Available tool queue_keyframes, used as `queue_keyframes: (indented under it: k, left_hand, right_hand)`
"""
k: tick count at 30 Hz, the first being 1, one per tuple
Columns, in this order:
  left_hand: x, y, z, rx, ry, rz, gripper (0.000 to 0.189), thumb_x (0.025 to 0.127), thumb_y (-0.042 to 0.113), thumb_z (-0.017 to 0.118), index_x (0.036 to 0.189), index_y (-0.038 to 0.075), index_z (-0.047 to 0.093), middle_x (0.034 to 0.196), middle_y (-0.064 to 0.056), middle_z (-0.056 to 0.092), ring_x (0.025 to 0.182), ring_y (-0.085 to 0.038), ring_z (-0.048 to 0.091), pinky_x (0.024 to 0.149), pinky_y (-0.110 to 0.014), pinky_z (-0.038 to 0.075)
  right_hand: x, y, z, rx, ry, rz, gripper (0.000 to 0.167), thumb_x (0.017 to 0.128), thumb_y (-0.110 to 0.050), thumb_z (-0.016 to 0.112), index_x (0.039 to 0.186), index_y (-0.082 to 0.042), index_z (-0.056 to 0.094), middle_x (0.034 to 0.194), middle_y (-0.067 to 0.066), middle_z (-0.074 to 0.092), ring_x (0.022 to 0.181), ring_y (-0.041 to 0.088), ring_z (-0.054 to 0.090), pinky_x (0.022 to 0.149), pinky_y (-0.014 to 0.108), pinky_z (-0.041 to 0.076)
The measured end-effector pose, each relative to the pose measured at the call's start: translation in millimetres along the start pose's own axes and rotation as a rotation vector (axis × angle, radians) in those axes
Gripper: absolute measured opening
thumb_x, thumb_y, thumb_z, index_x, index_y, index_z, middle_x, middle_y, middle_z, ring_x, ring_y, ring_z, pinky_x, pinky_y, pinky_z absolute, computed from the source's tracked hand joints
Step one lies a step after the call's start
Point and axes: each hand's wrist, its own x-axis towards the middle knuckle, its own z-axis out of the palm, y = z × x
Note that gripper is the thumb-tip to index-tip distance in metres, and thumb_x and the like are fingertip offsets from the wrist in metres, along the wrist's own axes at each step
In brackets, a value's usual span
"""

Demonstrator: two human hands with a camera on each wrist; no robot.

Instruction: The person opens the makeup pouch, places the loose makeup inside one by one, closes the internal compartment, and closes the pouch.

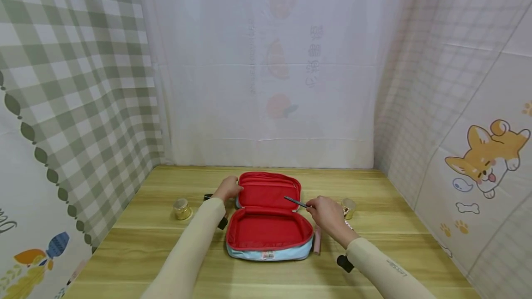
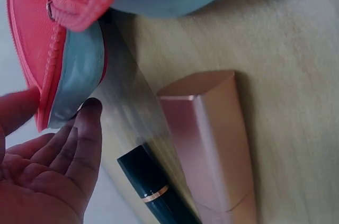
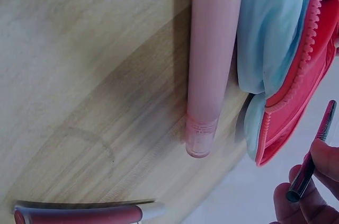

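An unzipped cosmetic pouch [image 1: 270, 230], light blue outside and red inside, lies on the wooden table with its lid raised at the back. My left hand [image 1: 228, 189] holds the lid's left edge; the left wrist view has the thumb on the red inner side and the fingers behind the blue outside. Above the pouch's right side, my right hand [image 1: 328, 216] pinches a slim dark cosmetic pencil [image 3: 312, 155], its far end pointing over the red lining. A pink tube [image 3: 212, 60] lies close against the pouch's right side.
Left of the pouch are a rose-gold angular container [image 2: 204, 139] and a black tube [image 2: 153, 181] with a gold band. Gold jars stand at left [image 1: 182, 209] and right [image 1: 348, 207]. A dark red lip gloss tube [image 3: 79, 215] lies at right. Curtains enclose the table.
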Motion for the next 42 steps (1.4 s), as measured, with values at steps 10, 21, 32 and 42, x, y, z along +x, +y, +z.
queue_keyframes:
  k: [10,21,32,42]
  left_hand:
    - [1.6,-3.2,-2.8,-0.21,-0.031,-0.011,0.059,0.089,-0.007,0.042,0.148,-0.008,0.036,0.143,-0.027,0.047,0.118,-0.033,0.054,0.091,-0.042,0.048]
    - [-3.0,8.0,-15.7,-0.378,-0.058,0.089,0.068,0.079,-0.019,0.043,0.144,0.0,0.044,0.128,-0.021,0.054,0.106,-0.033,0.059,0.077,-0.04,0.054]
    - [-13.5,17.5,-46.0,-0.195,-0.083,0.325,0.031,0.101,0.009,0.055,0.13,0.004,0.063,0.119,-0.016,0.062,0.109,-0.032,0.059,0.087,-0.042,0.053]
    - [-21.8,26.3,-45.0,-0.026,-0.026,0.343,0.034,0.098,-0.001,0.056,0.13,0.004,0.065,0.131,-0.016,0.062,0.117,-0.032,0.059,0.09,-0.039,0.054]
  right_hand:
    - [1.3,4,3,0.012,0.016,-0.018,0.007,0.084,-0.014,0.078,0.09,-0.015,0.08,0.079,-0.004,0.068,0.067,0.014,0.06,0.049,0.031,0.044]
    - [3.2,-1,2,0.014,0.028,-0.048,0.009,0.085,-0.015,0.077,0.093,-0.017,0.08,0.077,-0.003,0.062,0.065,0.015,0.059,0.047,0.03,0.042]
    - [9.6,-11,1,-0.006,0.105,-0.137,0.01,0.084,-0.013,0.079,0.093,-0.017,0.08,0.079,-0.003,0.062,0.064,0.013,0.057,0.048,0.029,0.041]
    - [25.5,-17,2,-0.143,0.301,-0.329,0.013,0.084,-0.013,0.08,0.097,-0.016,0.08,0.087,0.003,0.067,0.072,0.023,0.062,0.056,0.035,0.045]
